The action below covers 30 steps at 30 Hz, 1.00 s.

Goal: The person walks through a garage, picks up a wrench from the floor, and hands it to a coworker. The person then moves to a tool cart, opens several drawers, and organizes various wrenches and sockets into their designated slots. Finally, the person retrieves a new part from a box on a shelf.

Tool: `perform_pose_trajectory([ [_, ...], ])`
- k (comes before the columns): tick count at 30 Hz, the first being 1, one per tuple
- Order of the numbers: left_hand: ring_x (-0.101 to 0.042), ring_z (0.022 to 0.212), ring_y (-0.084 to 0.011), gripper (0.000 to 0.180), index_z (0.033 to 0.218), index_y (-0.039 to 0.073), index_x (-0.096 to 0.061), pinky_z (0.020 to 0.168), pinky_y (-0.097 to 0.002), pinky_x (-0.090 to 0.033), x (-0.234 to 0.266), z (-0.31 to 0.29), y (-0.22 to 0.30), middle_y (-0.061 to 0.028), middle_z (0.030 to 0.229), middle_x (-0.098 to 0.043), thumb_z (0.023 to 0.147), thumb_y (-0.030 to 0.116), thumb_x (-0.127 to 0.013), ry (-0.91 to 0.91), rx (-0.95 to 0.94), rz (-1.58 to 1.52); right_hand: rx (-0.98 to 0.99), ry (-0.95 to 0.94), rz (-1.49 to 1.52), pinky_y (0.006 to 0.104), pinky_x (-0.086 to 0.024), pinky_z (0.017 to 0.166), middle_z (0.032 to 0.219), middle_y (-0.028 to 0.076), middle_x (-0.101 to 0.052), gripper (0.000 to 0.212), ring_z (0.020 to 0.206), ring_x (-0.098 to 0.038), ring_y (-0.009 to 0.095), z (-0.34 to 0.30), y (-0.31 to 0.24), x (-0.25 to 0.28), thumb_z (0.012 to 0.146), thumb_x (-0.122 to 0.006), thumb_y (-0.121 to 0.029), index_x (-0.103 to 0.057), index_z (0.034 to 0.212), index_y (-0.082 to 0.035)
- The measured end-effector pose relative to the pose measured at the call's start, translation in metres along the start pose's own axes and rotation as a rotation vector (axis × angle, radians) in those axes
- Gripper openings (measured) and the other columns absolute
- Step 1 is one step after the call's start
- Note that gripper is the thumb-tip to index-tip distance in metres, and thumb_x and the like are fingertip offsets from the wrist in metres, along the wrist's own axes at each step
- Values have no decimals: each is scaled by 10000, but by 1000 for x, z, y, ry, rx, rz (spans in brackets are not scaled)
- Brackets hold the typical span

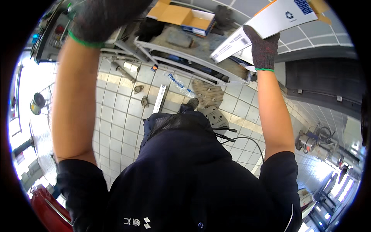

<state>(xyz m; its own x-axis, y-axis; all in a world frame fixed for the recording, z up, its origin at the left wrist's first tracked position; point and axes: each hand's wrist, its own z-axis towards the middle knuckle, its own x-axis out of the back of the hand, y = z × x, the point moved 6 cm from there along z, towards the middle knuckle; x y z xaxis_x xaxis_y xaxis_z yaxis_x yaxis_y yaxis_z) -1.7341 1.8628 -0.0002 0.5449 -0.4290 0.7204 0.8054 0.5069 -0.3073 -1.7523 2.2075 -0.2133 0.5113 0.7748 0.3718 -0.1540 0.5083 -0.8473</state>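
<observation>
My right hand (266, 48), in a dark knitted glove with a green cuff, grips a long white cardboard box (278, 19) by its near side. The box slants up to the right, and a brown flap stands open at its far end. My left hand (106, 19), gloved the same way, is raised at the upper left; blur and the picture's edge hide its fingers. Between my hands, on a worn metal bench (164, 38), an opened blue-and-white carton (197, 23) shows its brown inside. Dark gloves (224, 17) lie beside that carton.
Below the bench, the tiled floor holds a narrow white box (159, 98), small metal parts (144, 101), a clear plastic wrapper (179, 83) and perforated metal plates (208, 94). Black cables (228, 137) run near my right side. A dark panel (324, 73) stands at the right.
</observation>
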Motion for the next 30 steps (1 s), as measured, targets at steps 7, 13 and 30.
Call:
perform_pose_trajectory([
  [7, -661, 1309, -359, 449, 1414, 105, -678, 1136, -424, -498, -35, -529, 109, -192, 1436, -678, 1063, 378, -628, -1008, 1498, -415, 241, -182, -264, 452, -531, 1030, 1270, 180, -744, 874, 1178, -713, 344, -28, -62, -69, 727, -968, -446, -570, 1375, -16],
  [13, -672, 1271, -388, 476, 1279, 82, -758, 1085, -456, -517, 110, -901, 415, -205, 1356, -715, 1009, 460, -656, -1718, 1729, -559, 297, -395, -364, 404, -553, 1012, 1263, 175, -746, 797, 1169, -720, 305, -81, -165, -136, 762, -956, -274, -569, 1411, -23],
  [30, -634, 1349, -297, 618, 1463, 134, -640, 1145, -400, -487, 68, -657, 69, -168, 1458, -661, 869, 177, -807, -399, 2055, -960, 322, -1664, 111, 430, -525, 1101, 1412, 166, -636, 897, 1318, -631, 317, -417, -144, -546, 775, -958, -215, -478, 1522, -90],
])
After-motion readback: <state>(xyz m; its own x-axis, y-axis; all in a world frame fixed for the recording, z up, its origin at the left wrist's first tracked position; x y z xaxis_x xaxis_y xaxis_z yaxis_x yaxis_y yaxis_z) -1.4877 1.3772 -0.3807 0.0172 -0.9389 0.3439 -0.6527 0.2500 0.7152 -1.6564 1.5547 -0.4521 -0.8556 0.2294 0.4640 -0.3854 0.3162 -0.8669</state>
